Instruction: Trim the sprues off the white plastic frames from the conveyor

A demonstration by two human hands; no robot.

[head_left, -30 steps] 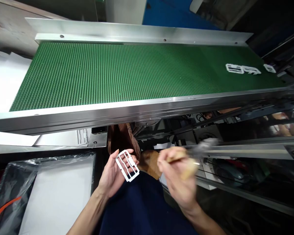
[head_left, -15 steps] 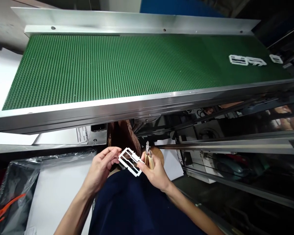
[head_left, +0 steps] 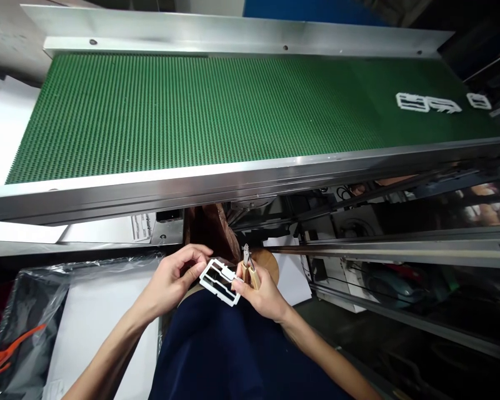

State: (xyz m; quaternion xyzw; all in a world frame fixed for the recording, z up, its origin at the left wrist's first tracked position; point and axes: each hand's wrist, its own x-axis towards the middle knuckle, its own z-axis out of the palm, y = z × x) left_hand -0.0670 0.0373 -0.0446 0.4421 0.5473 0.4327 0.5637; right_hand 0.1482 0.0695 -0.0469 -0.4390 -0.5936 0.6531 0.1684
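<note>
A white plastic frame (head_left: pixel 219 290) with long cut-outs is held tilted above my lap, between my two hands. My right hand (head_left: pixel 261 291) pinches its right end with the thumb, while the same hand's curled fingers keep hold of side cutters (head_left: pixel 250 272) with tan handles. The cutters' jaws point up, away from the frame. At the frame's left corner, my left hand (head_left: pixel 177 278) has its thumb and fingertips closed on the edge; the far fingertips are partly hidden.
A green conveyor belt (head_left: pixel 191 111) with metal side rails runs across in front. Several white plastic pieces (head_left: pixel 412 102) lie toward its right end. Below left stands a plastic-lined box (head_left: pixel 104 316), with an orange-handled tool (head_left: pixel 8 355) beside it. A brown bag (head_left: pixel 216 233) hangs open under the belt.
My left hand has moved right and closed on the frame's left corner. The frame has turned a little and shifted slightly left and down. My right hand still holds the cutters and frame.
</note>
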